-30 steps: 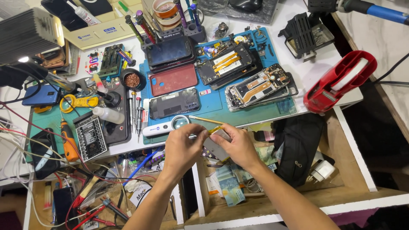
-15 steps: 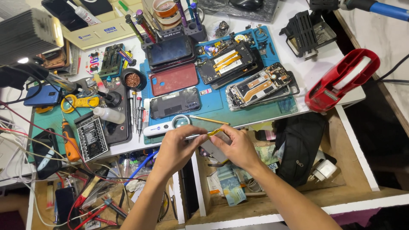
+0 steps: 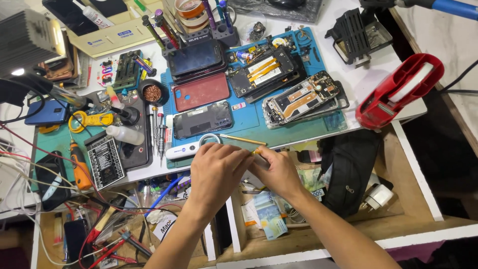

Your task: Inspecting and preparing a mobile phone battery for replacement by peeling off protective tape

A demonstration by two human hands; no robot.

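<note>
Both hands meet over the open drawer (image 3: 398, 164): left hand (image 3: 216, 172) and right hand (image 3: 279, 172) pinch a tiny yellow-tipped part (image 3: 255, 152) together. Just past them sits a brass tool (image 3: 241, 139), then opened phones (image 3: 298, 97) on the blue mat (image 3: 249, 119).

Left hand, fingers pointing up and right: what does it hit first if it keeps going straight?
Likely the right hand: the left hand already meets it around a small yellow-tipped tool. Past that, the edge of the blue work mat. Depth is unclear.
</note>
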